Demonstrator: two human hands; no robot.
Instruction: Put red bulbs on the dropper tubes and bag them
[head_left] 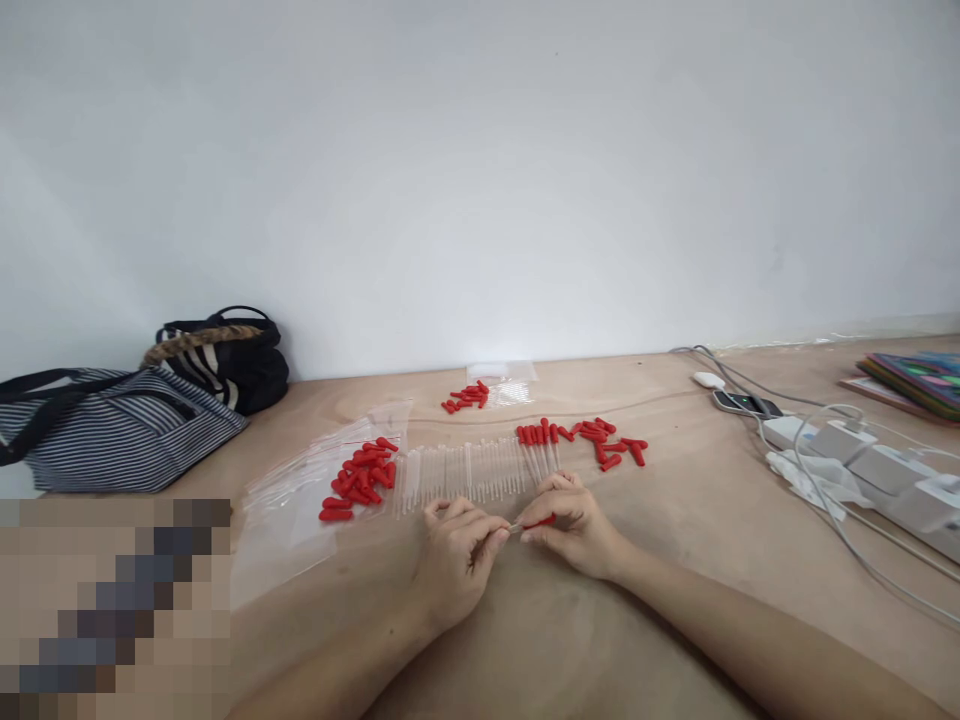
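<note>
My left hand (459,560) pinches a thin clear dropper tube (514,529) between thumb and forefinger. Just to its right, my right hand (576,528) is closed on a red rubber bulb (541,522) at the tube's end; whether the tube sits inside the bulb is hidden by the fingers. Beyond both hands lies a row of clear dropper tubes (457,472). Several at its right end carry red bulbs (537,435). Loose red bulbs (600,432) lie right of the row, and another pile (366,475) rests on clear plastic bags (289,535) at the left.
Near the wall, more red bulbs (466,398) lie by a clear bag (514,385). A striped bag (135,425) and a black bag (259,370) stand at left. Chargers (885,470), cables (814,490) and colourful flat items (919,385) occupy the right side.
</note>
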